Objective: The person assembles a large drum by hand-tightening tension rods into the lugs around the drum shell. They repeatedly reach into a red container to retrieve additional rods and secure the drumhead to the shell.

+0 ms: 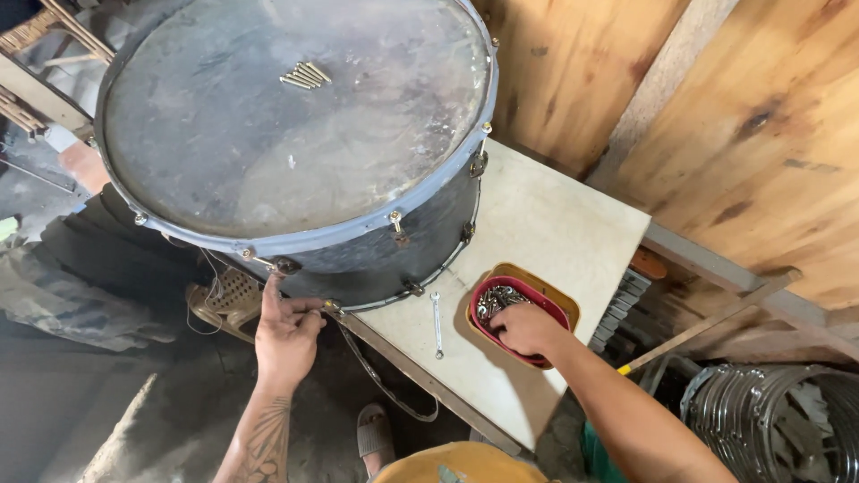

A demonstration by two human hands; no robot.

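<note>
At far left, beyond the worktop edge: dark bundled cloth and clutter on the floor, with a tan perforated sandal (225, 300) just under the drum's near rim.

Item 1, drum (295, 134): large, dark grey shell, worn pale head facing up, metal hoop with tension lugs around the rim. It stands on the left part of the worktop, overhanging the near-left edge. A small cluster of brass-coloured screws (305, 75) lies on the head, toward the far side.

Item 2, my left hand (286, 331): at the drum's near lower rim, fingers curled, thumb and fingers pinching a small brass-coloured fitting (333, 307) at the hoop; index finger pointing up toward a lug above it.

Item 3, worktop (555, 224): pale square board, bare at its far right corner.

Item 4, wrench (437, 324): slim, silver, lying flat on the worktop between the drum and the bowl, touching neither.

Item 5, red bowl (488, 326): seated in a tan outer bowl, near the worktop's right edge, holding a heap of small metal hardware (497, 300).

Item 6, my right hand (528, 329): inside the red bowl, fingers bent down into the hardware; whether they grip a piece I cannot tell.

Item 7, wooden panel wall (761, 116): far right, behind the worktop.

Item 8, stack of chromed metal hoops (769, 411): near right, on the floor below the worktop.
</note>
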